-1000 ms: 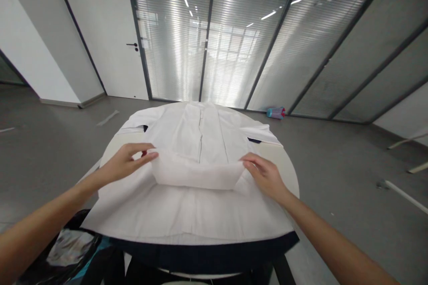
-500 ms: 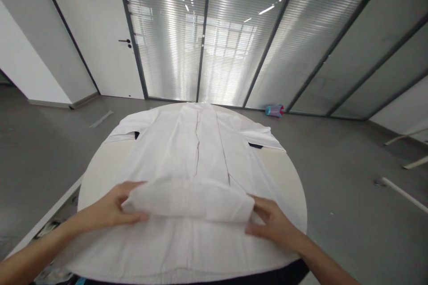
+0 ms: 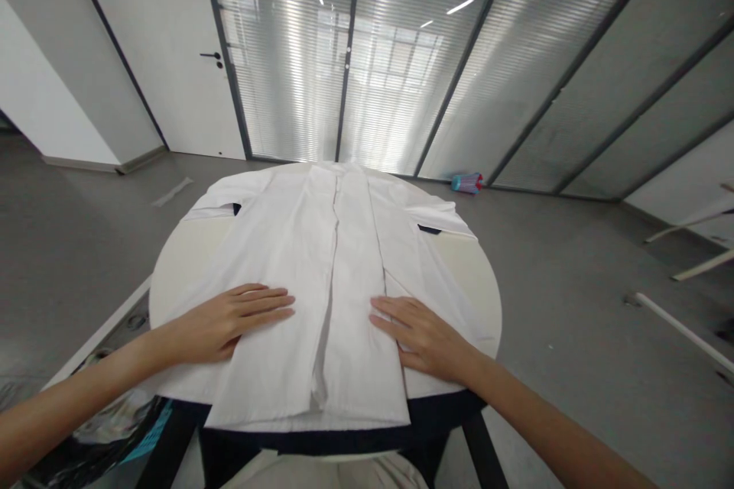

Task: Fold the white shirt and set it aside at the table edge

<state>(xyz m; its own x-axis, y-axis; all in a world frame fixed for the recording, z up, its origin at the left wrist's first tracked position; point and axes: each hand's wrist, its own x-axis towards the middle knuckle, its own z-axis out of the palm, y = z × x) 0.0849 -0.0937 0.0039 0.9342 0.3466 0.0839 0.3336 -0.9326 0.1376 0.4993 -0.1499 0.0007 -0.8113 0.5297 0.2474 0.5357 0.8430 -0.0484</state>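
Nearest the person, below both wrists, the folded end of the white garment (image 3: 338,244) reaches the front edge of the round tabletop (image 3: 183,260), with a strip of dark cloth (image 3: 439,403) showing under it. Down to the left of the left forearm lies a dark, glossy bag-like thing (image 3: 108,435) with a teal patch; what it holds cannot be made out. The left hand (image 3: 229,321) lies flat on the garment, palm down, fingers straight and slightly spread, pointing toward the middle seam. The right hand (image 3: 427,336) lies the same way on the other side, fingers spread and pointing inward. Neither pinches any cloth. Between the hands runs the long folded centre panel of the garment, which stretches away from the hands to the far edge of the tabletop. Its side parts spread out past each hand, leaving bare tabletop outside them. Beyond the right hand, well off on the grey floor (image 3: 573,298), a small pink and blue thing (image 3: 466,182) lies at the foot of a glass wall (image 3: 401,53) with blinds. White bars (image 3: 677,325) lie on the floor farther right. Far beyond the left hand stands a white door (image 3: 177,53).
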